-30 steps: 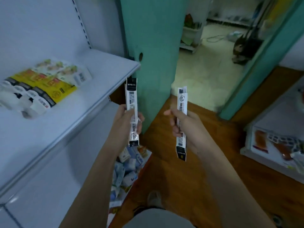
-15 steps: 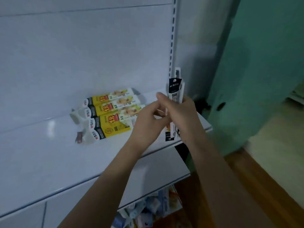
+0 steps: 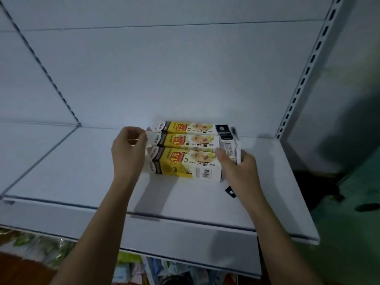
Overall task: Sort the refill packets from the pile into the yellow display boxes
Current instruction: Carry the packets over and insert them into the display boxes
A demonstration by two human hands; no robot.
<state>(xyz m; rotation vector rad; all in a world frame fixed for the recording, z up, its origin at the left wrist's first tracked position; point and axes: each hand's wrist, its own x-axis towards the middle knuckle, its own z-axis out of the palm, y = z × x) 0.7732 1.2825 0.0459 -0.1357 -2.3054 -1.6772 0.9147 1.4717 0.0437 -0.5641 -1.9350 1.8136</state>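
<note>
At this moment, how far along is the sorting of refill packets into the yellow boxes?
Done: three yellow display boxes lie side by side on the white shelf; how full they are cannot be seen. In hand: the right hand grips refill packets at the boxes' right ends, while the left hand pinches a white flap at their left ends. Left: these packets are not yet inside a box.

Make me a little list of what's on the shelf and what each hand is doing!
shelf: white metal shelf
boxes: three yellow display boxes lying side by side near the back panel
left hand: left hand pinches the white flap at the boxes' left end
right hand: right hand grips refill packets at the boxes' right end
packets: black-topped, upright, not yet in a box
</note>
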